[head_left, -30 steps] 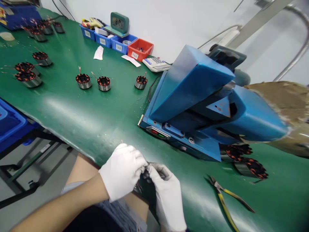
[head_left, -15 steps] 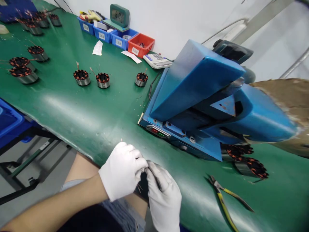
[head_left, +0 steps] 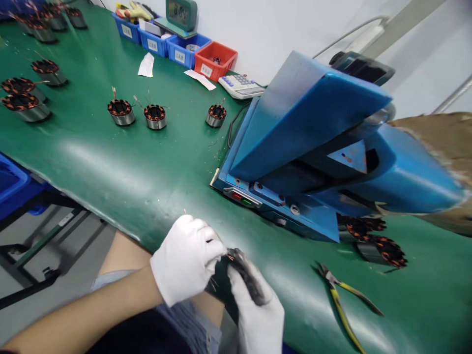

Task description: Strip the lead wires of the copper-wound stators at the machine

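My left hand point(head_left: 188, 260), in a white glove, is closed with fingers pinched. Thin copper wires point(head_left: 213, 283) stick out below it, and another fine end shows above its knuckles; whatever else lies under the palm is hidden. Right beside it, my right hand point(head_left: 256, 307) wears a white glove with dark-stained fingers. Those fingers are bent, and a short copper strand shows at their tips, against the left fingertips. Both hands are over the table's front edge, above my lap. Cutting pliers point(head_left: 337, 290) with yellow handles lie open to the right.
A blue machine point(head_left: 295, 147) stands ahead on the green table point(head_left: 147, 162). Several wound stators point(head_left: 155, 118) are spread left, with more behind the machine point(head_left: 383, 250). Along the wall stand blue bins point(head_left: 186, 54), a red bin point(head_left: 217, 61), a clock point(head_left: 181, 17) and a calculator point(head_left: 241, 87).
My right hand has shifted slightly right and down, turning so its stained fingers show more and a copper strand appears at their tips. My left hand has stayed nearly in place.
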### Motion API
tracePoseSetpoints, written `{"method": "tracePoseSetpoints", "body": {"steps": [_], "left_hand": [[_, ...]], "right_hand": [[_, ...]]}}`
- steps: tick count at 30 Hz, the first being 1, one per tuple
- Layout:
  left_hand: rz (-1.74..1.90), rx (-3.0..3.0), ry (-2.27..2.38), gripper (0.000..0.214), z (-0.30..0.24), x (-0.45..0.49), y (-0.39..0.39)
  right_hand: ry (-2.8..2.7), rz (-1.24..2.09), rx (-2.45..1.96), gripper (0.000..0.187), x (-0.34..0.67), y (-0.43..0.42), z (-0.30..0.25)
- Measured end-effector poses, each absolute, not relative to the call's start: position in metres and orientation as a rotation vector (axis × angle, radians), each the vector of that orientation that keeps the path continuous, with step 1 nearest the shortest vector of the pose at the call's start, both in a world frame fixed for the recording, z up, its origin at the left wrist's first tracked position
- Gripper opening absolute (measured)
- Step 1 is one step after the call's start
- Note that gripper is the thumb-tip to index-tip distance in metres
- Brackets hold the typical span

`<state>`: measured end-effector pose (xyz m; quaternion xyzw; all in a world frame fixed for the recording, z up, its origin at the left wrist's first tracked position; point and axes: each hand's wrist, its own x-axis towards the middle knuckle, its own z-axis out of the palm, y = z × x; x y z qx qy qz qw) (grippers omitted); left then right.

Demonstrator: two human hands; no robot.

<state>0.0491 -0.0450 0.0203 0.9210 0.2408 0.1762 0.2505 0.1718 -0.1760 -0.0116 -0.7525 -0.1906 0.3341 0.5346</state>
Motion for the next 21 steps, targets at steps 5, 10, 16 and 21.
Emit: {"method": "tracePoseSetpoints", "body": {"steps": [5,10,16,21], "left_hand": [[0.536,2.511,0.670,0.017,0.021,0.049,-0.046],[0.490,2.567,0.657,0.015,0.020,0.050,-0.045],[0.505,2.566,0.623,0.014,0.017,0.048,-0.046],[0.569,2.538,0.632,0.015,0.014,0.048,-0.047]], "right_hand": [[-0.649,0.682,-1.875,0.023,0.164,-0.171,-0.019],[-0.572,0.915,-1.804,0.021,0.168,-0.146,0.003],[-0.168,1.665,-1.420,0.034,0.191,-0.138,0.021],[-0.991,1.013,-1.912,0.014,0.199,-0.150,0.014]]}}
